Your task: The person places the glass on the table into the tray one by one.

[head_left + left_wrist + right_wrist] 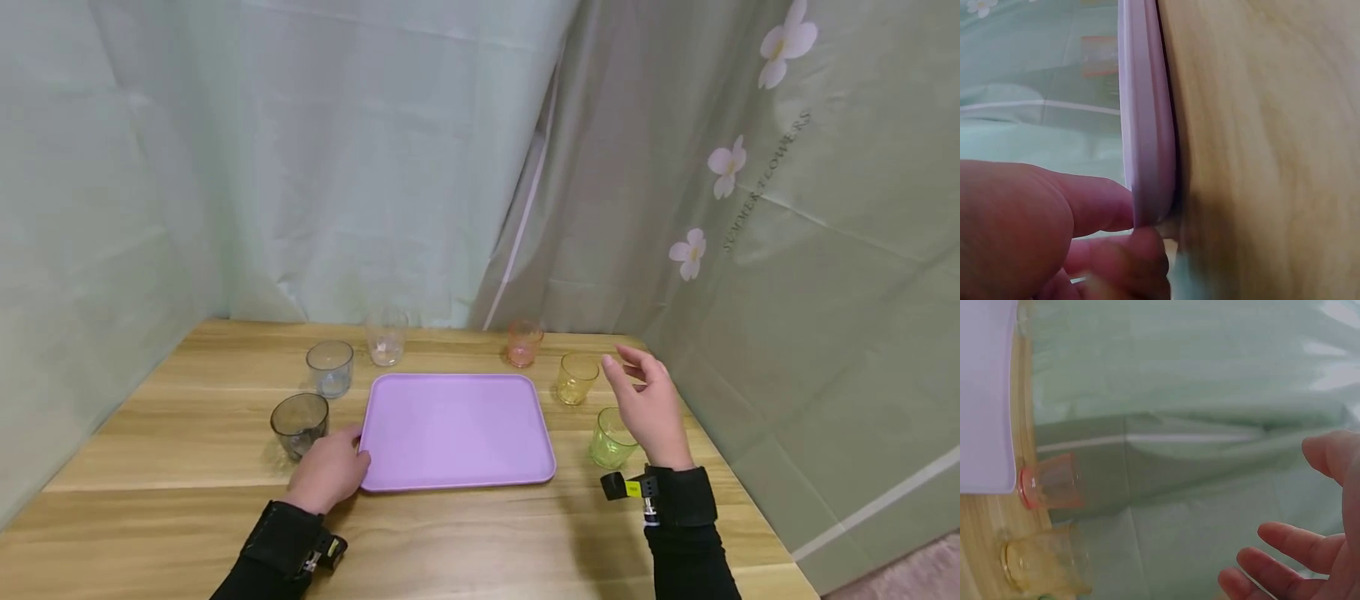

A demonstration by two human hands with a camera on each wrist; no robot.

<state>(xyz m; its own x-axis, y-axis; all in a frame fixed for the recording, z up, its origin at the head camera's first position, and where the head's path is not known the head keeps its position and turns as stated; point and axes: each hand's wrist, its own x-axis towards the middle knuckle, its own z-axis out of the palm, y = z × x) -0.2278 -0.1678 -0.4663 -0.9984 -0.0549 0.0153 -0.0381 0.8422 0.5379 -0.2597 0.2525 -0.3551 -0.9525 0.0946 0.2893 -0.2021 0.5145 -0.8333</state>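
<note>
A flat light-purple tray (459, 429) lies on the wooden table. My left hand (330, 471) pinches its left edge near the front corner; in the left wrist view the thumb and fingers meet at the corner of the tray (1147, 112). Just left of that hand stands a dark grey glass (300, 417). My right hand (651, 410) is raised beside the tray's right side, fingers spread and holding nothing. It partly covers a green glass (611, 442), and a yellow glass (576, 382) stands to its left. The right wrist view shows the fingers of my right hand (1310, 550) apart.
Behind the tray's left corner stand a bluish glass (330, 371) and a clear glass (387, 342). A pink glass (522, 343) is near the back edge, right of centre. Pale green curtains (375, 167) hang behind the table (150, 517) and along both sides.
</note>
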